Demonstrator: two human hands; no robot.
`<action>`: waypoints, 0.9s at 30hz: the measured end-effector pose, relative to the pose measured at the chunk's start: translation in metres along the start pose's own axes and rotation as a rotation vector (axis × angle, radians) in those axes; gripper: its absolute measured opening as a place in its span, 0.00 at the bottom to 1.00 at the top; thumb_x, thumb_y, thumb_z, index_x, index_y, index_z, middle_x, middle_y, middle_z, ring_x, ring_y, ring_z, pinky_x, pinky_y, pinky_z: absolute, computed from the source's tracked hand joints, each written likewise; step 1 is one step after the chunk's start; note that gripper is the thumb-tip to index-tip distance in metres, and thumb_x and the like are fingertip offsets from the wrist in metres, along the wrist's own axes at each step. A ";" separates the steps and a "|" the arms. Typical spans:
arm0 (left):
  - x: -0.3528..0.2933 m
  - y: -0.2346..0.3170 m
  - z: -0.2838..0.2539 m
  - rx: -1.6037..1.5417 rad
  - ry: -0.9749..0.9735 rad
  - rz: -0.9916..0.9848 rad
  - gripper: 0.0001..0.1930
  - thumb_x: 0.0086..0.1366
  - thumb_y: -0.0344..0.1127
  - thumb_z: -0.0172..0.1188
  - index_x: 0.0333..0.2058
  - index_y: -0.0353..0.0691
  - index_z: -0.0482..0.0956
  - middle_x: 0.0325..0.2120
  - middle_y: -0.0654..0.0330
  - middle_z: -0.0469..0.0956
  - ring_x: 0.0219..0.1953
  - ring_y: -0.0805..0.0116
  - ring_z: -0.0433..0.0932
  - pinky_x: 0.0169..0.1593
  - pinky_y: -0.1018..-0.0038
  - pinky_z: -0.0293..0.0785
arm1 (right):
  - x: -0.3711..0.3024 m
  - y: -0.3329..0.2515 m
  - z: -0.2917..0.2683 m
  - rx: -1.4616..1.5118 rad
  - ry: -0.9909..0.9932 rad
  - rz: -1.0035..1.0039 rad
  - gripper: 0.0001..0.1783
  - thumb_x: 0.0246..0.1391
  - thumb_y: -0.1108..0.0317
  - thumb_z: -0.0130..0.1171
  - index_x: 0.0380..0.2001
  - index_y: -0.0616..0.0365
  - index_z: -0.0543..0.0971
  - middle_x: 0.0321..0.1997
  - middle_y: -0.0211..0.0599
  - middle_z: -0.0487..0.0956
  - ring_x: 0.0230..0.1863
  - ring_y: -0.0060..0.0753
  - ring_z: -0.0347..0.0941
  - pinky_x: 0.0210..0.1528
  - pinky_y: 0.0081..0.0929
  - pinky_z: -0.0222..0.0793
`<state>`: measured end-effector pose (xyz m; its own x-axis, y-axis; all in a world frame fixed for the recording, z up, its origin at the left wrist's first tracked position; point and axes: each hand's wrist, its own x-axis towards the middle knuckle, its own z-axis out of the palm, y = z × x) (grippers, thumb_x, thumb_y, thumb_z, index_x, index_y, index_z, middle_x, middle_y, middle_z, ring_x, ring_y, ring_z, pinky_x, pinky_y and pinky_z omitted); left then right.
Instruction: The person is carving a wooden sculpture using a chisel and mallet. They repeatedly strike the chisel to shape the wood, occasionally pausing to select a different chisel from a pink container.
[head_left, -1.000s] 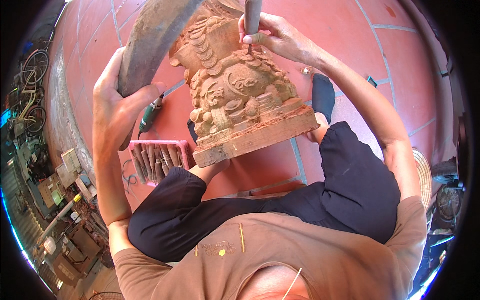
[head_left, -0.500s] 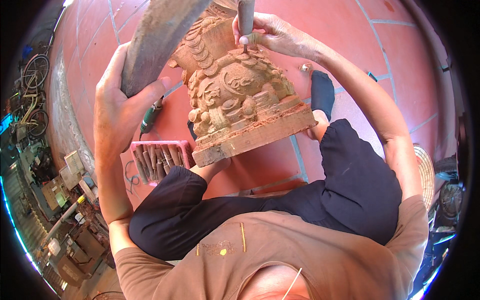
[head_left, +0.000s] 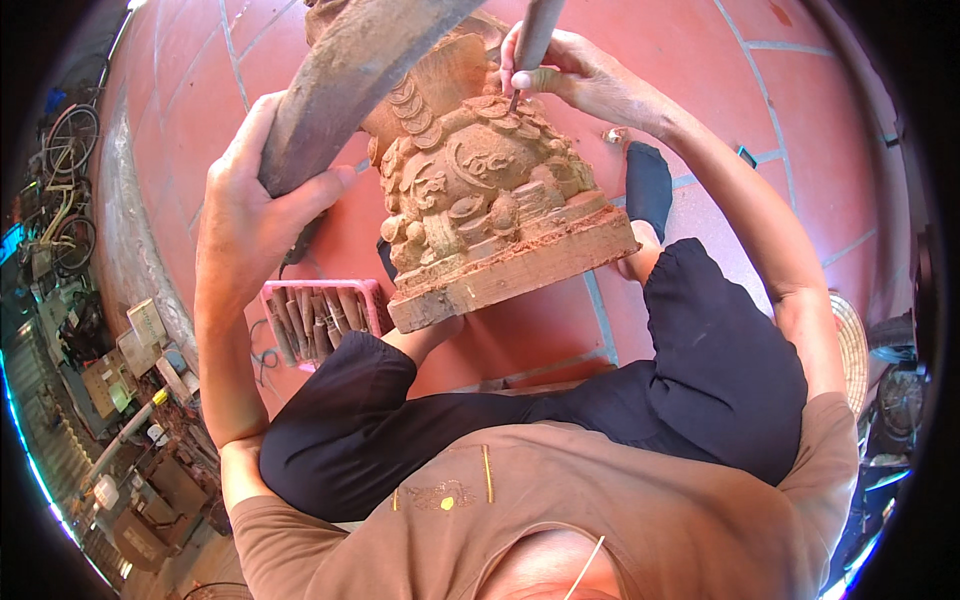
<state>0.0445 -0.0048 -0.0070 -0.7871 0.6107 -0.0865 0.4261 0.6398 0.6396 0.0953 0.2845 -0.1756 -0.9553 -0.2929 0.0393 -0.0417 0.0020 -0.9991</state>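
Note:
A carved wooden statue (head_left: pixel 480 190) with coin shapes and a flat base stands tilted between my legs. My left hand (head_left: pixel 240 210) is closed around the lower end of a thick, dark wooden mallet (head_left: pixel 350 90), which slants up and to the right across the statue's upper part. With thumb and fingers, my right hand (head_left: pixel 560 75) grips a chisel (head_left: pixel 537 40). The chisel's narrow tip rests at the layered coins on the statue's upper right. The mallet's far end runs past the top edge of the picture.
A pink basket (head_left: pixel 372 296) of tool handles sits on the red tiled floor (head_left: pixel 530 345) left of the statue. Partly behind my left hand lies a dark power tool (head_left: pixel 300 245). Bicycles (head_left: pixel 72 140) and clutter line the far left; a woven hat (head_left: pixel 850 350) is at right.
The mallet and my left hand have shifted right and slightly down. My right hand has moved a little right with the chisel, which leans more. The statue has shifted slightly right.

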 end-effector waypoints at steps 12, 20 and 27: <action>-0.007 0.008 -0.003 -0.031 0.034 -0.009 0.25 0.53 0.29 0.68 0.50 0.34 0.73 0.36 0.62 0.78 0.39 0.76 0.74 0.46 0.76 0.71 | 0.016 0.000 0.006 0.001 -0.047 -0.097 0.11 0.62 0.64 0.58 0.43 0.55 0.72 0.41 0.26 0.74 0.46 0.20 0.70 0.52 0.26 0.69; -0.006 0.009 0.008 -0.132 0.072 0.066 0.26 0.53 0.29 0.69 0.51 0.35 0.72 0.35 0.62 0.79 0.37 0.76 0.75 0.44 0.76 0.72 | 0.014 0.001 0.007 -0.042 -0.034 -0.121 0.10 0.62 0.65 0.58 0.44 0.56 0.72 0.41 0.26 0.74 0.47 0.20 0.70 0.53 0.25 0.68; -0.002 0.013 0.003 0.163 0.019 0.080 0.26 0.53 0.31 0.69 0.51 0.38 0.72 0.34 0.53 0.81 0.36 0.67 0.80 0.43 0.72 0.74 | 0.015 0.004 0.010 -0.121 0.001 -0.126 0.10 0.62 0.66 0.58 0.43 0.56 0.73 0.42 0.26 0.74 0.48 0.20 0.70 0.55 0.26 0.67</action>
<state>0.0531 0.0036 -0.0005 -0.7556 0.6545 -0.0251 0.5529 0.6579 0.5114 0.0839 0.2707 -0.1789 -0.9405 -0.2976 0.1638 -0.1956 0.0802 -0.9774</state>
